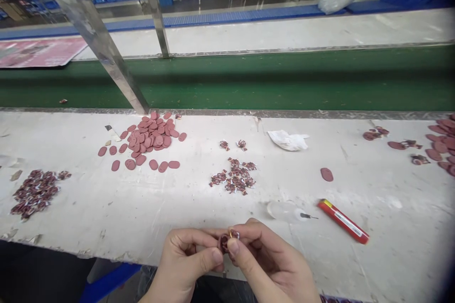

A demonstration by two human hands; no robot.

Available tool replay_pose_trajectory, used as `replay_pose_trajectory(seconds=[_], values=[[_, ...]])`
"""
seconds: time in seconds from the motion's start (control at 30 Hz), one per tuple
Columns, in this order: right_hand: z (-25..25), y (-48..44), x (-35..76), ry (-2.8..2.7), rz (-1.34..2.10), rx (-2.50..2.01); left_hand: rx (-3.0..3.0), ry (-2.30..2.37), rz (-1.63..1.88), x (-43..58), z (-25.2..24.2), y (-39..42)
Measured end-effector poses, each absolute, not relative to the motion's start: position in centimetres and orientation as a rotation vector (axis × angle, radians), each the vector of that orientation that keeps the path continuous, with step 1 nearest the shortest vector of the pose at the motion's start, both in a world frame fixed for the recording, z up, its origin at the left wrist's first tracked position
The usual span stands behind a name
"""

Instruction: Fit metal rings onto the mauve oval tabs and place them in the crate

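My left hand [188,255] and my right hand [272,262] meet at the table's near edge. Between their thumbs and fingertips is a small dark red piece [223,243] with a yellowish and white bit; its exact kind is hard to make out. My left fingers pinch its left side, my right thumb and forefinger its right. Beyond the hands lies a cluster of small maroon pieces with pale bits [238,177]. A clear bottle with a thin needle tip [286,210] lies on its side nearby, beside a red packet with a yellow end [343,221].
Reddish oval discs [151,137] are heaped at left, with another heap [446,144] at far right. More maroon pieces [37,191] lie far left. A crumpled white tissue [287,140] and a single disc [326,174] lie rightward. A metal post [103,52] stands before the green belt [266,80].
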State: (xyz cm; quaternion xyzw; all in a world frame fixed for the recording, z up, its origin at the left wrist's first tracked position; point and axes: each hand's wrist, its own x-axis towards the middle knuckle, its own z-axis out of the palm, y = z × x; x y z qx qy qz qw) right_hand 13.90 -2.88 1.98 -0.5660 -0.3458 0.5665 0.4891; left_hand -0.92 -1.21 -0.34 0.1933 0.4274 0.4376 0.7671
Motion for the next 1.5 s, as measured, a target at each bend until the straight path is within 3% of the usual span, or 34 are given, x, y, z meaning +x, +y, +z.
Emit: replay_pose_trajectory(seconds=[0.37, 0.7, 1.0, 1.5], values=[[2.1, -2.8, 13.5, -0.765, 1.257, -1.372, 0.417, 0.933, 0.949, -0.4, -0.1, -1.0], [0.9, -3.1, 14.3, -0.791, 1.365, -1.350, 0.506, 0.963, 0.983, -0.6, -0.7, -1.6], [2.7, -2.7, 13.9, -0.649, 1.350, -1.464, 0.493, 0.997, 1.006, 0.1, 0.1, -1.6], [2.1, -3.1, 12.4, -0.641, 1.247, -1.304, 0.472, 1.011, 1.114, 0.2, -0.5, -2.1]])
